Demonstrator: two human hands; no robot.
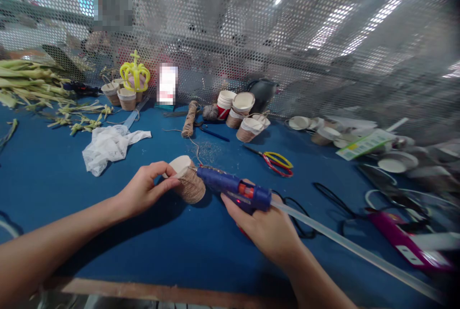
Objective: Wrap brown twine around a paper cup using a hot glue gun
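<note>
The left hand (151, 187) has its thumb and forefinger pinching the edge of a tilted, off-white cup wrapped in brown twine (193, 188), near the middle of the blue worktop (143, 256). The right hand (268, 227) wraps around a dark-blue plastic glue gun (230, 185), its fingers mostly hidden beneath the body; the nozzle meets the cup just below the rim. A long translucent glue stick (330, 230) trails from the gun's back. Beyond lie a brown twine bundle (189, 120) and, to its right, red-and-yellow-handled scissors (275, 163).
</note>
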